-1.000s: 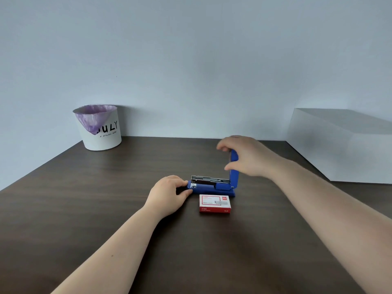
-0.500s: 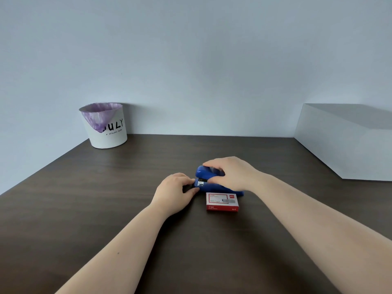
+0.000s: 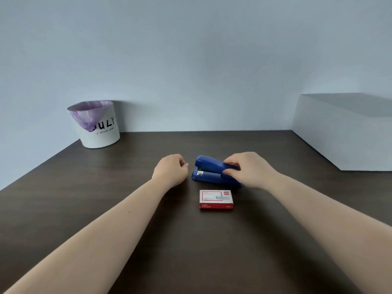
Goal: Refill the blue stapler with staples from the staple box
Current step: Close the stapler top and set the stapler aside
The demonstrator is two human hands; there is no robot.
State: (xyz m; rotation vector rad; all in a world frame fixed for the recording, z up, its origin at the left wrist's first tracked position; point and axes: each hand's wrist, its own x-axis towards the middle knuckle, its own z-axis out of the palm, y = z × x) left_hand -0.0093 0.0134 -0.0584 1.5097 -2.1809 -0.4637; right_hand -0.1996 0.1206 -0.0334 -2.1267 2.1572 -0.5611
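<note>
The blue stapler lies shut on the dark wooden table, its nose pointing left. My right hand holds its rear end between thumb and fingers. My left hand rests on the table just left of the stapler's nose, fingers curled, a small gap between them and the stapler. The red and white staple box lies closed and flat in front of the stapler, apart from both hands.
A white bin with a purple liner and the word JULY stands at the back left by the wall. A large white box fills the back right corner.
The stapler's top, upright a second ago, has been folded down shut. My left hand has let go of the stapler's front and drawn slightly left; my right hand has slid to its rear.
</note>
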